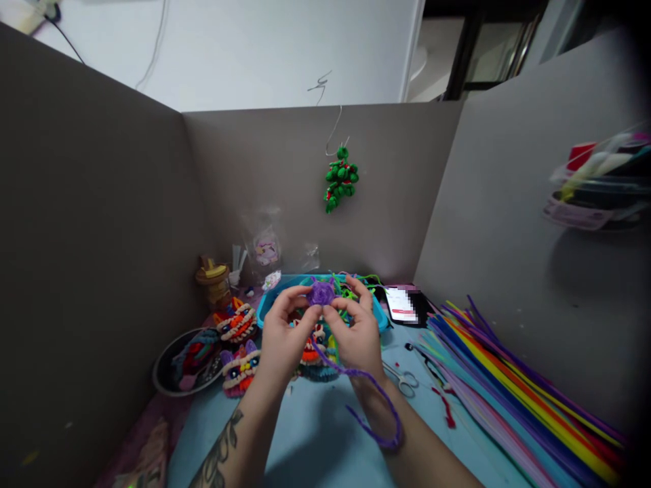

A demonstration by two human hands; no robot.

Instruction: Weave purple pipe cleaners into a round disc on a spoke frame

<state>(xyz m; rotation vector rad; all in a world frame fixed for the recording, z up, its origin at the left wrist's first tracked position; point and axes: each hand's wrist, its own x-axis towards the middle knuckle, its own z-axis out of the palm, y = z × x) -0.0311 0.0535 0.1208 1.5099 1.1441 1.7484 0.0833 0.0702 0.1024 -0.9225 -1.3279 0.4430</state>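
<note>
Between both hands, above the table, a small purple crocheted-looking piece (321, 293) is pinched. My left hand (288, 325) grips its left side with thumb and fingertips. On the right side, my right hand (357, 329) holds it with the thumb at its lower edge, the index finger raised. A long fuzzy purple strand (376, 383) trails from the piece, curling over my right forearm. Behind the hands stands a blue basket (264, 308) of green and coloured strands. Partly hidden beneath the hands are more colourful woven pieces (311, 351).
Finished-looking woven pieces (243, 369) and a dark metal bowl (167, 390) sit to the left. Scissors (405, 381), a phone (401, 305) and bundled coloured pipe cleaners (508, 379) lie right. A green ornament (340, 179) hangs on the grey back panel (254, 163).
</note>
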